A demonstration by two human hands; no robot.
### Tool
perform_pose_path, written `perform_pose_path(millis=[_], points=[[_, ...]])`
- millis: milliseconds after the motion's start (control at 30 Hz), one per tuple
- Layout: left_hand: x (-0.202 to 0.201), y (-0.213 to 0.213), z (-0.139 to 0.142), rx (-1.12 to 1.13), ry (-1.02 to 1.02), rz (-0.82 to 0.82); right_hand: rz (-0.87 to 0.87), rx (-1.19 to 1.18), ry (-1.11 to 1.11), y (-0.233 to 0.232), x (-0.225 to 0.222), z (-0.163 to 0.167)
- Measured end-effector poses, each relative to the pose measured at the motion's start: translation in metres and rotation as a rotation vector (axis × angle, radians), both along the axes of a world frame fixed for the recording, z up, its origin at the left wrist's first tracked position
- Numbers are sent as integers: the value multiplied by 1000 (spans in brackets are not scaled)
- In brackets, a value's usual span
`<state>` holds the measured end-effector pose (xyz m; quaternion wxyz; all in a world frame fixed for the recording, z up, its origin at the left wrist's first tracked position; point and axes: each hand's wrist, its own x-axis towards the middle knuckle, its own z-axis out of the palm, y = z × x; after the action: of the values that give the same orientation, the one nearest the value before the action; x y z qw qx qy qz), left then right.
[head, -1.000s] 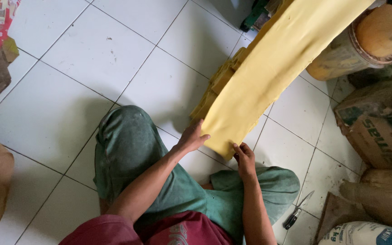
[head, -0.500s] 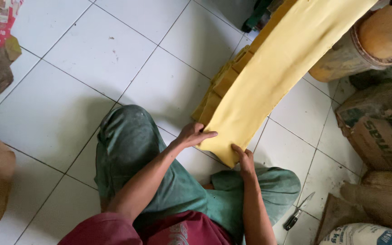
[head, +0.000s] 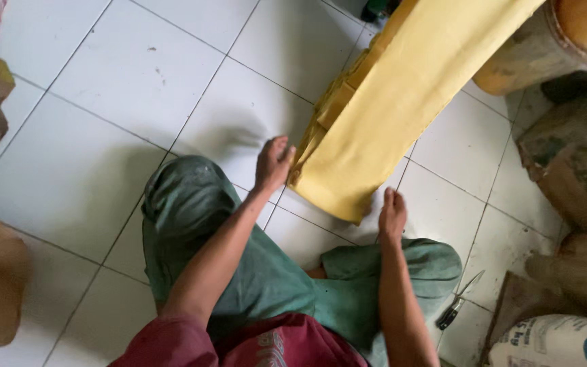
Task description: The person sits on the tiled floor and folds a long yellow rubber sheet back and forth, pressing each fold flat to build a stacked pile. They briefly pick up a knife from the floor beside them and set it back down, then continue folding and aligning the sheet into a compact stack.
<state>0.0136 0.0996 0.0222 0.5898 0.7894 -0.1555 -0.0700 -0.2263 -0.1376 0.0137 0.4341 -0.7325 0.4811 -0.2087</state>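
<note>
Lying between hands: yellow sheet; left hand touching edge, right hand beside.

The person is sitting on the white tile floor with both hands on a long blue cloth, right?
Not quite: the cloth is yellow, not blue, as the head view shows. The rest holds: the left hand and right hand touch its near end on the white tile floor.

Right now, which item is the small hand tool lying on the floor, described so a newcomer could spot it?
Start at the white tiled floor and follow the person's right hand down past the green-trousered knee. Just right of that knee, beside a brown cardboard piece, lie scissors with dark handles. They are the only metal thing there, slim among bulky sacks.
</note>
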Motion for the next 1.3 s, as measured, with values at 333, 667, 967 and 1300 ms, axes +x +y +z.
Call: perform_pose_path(millis=[333,667,967,1300], points=[[133,-53,5,319,-511,-98,167,-717,279,-131,68,3],[205,-235,-10,769,-713,-394,391,-593,391,-225,170,-23],[190,-276,-80,-154,559,-535,429,-292,221,-228,141,-72],[164,-264,-57,-226,952,-516,432,64,3,-196,172,-70]])
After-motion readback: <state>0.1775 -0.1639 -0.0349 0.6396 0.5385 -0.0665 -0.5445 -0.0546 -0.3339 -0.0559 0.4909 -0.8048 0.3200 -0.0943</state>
